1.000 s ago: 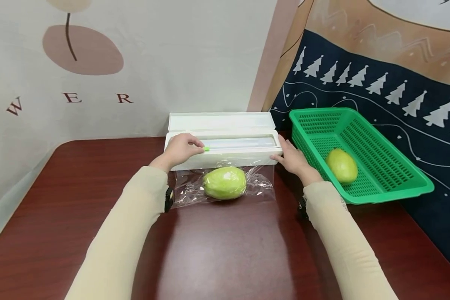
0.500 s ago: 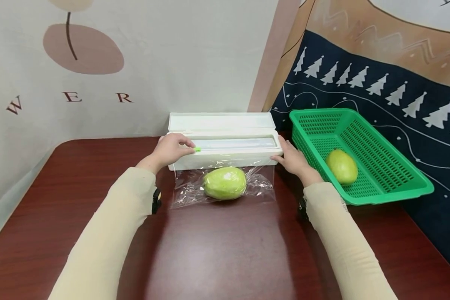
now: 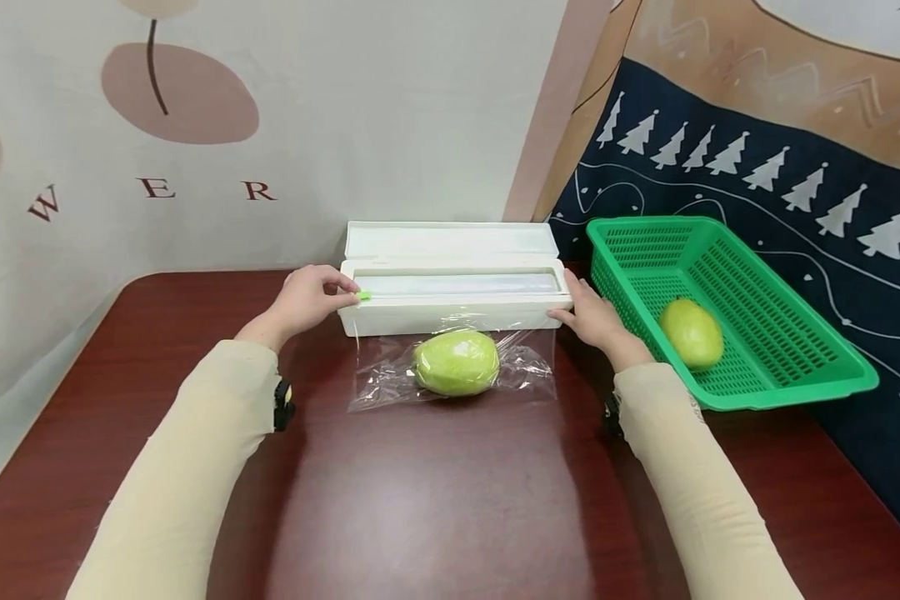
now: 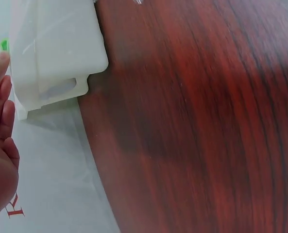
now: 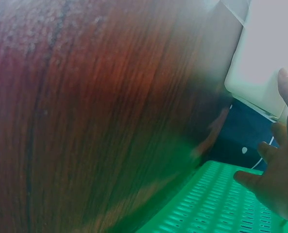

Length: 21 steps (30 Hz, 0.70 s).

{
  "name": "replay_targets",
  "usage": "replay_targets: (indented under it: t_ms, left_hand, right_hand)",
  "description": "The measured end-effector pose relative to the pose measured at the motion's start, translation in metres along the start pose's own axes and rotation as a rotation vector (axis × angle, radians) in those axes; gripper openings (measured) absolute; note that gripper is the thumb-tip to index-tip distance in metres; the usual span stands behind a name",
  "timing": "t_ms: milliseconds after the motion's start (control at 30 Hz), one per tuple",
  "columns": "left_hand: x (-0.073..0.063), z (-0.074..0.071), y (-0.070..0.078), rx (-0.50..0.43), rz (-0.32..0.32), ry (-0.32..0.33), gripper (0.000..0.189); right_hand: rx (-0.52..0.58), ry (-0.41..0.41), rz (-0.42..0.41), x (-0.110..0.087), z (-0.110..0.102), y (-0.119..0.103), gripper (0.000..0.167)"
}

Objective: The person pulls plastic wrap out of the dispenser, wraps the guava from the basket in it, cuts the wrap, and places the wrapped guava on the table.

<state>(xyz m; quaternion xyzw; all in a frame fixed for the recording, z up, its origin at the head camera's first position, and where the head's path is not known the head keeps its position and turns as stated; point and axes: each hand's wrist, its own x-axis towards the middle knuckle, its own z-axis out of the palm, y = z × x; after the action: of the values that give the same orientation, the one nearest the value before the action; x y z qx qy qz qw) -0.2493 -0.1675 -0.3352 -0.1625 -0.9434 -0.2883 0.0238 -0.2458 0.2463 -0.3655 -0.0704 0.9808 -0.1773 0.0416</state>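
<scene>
A white cling film dispenser [image 3: 450, 315] lies across the back of the table, its lid raised behind it. My left hand [image 3: 303, 300] pinches the small green cutter slider [image 3: 363, 295] at the dispenser's left end. In the left wrist view, fingers sit beside the green slider [image 4: 4, 45]. At the right end, my right hand [image 3: 594, 317] holds the dispenser, thumb on its front and fingers along its side. Clear cling film [image 3: 386, 379] extends from the dispenser's front. An oval yellow-green fruit [image 3: 457, 363] lies at the film's middle, apparently wrapped in it.
A green plastic basket [image 3: 802, 383] stands on the right, close beside my right hand. Inside it lies another yellow-green fruit [image 3: 692, 335]. Both stand on a dark red wooden table [image 3: 427, 500]. Printed cloth [image 3: 420, 108] hangs behind the table.
My left hand has slid the green slider leftward along the dispenser to its left end. My right hand has stayed at the right end. The fruit and film lie as before.
</scene>
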Motion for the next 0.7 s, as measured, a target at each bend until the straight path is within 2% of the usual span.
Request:
replay_targets:
  t_ms: [267,467,700]
  left_hand:
    - [-0.005,-0.003,-0.006,-0.011,-0.016,-0.013,0.023]
    - [-0.011,-0.008,-0.014,-0.039,-0.062,0.007,0.023]
    - [-0.013,-0.005,-0.014,-0.093,-0.082,0.033,0.023]
  right_hand:
    - [0.0,-0.01,-0.007,0.001,0.004,0.002,0.079]
    - [0.0,0.005,-0.017,0.002,0.003,0.001,0.079]
    - [0.044,-0.011,-0.032,0.003,0.002,0.005,0.081]
